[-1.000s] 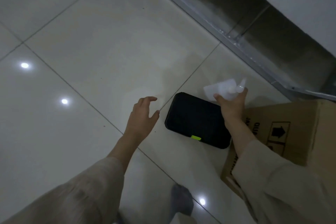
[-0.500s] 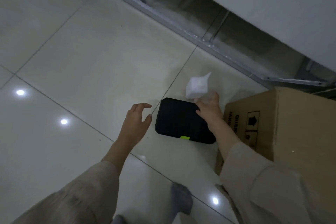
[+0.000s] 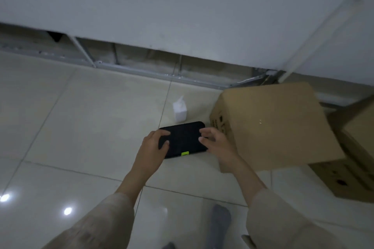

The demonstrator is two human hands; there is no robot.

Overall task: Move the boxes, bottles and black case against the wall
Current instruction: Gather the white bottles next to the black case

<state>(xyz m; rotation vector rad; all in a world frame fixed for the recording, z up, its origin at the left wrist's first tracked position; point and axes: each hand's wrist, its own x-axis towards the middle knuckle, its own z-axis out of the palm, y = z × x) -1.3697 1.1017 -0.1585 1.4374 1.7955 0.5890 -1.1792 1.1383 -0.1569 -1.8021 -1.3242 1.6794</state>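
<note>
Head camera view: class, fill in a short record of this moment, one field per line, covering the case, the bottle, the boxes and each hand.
black case: flat on the floor tiles, green tab on its near edge, short of the wall
left hand: grips the case's left end, thumb on top
right hand: fingers spread over the case's right end; contact unclear
white spray bottle: upright on the floor just beyond the case, held by no hand
cardboard box: right of the case, near the wall
second cardboard box: at the right edge, partly cut off
</note>
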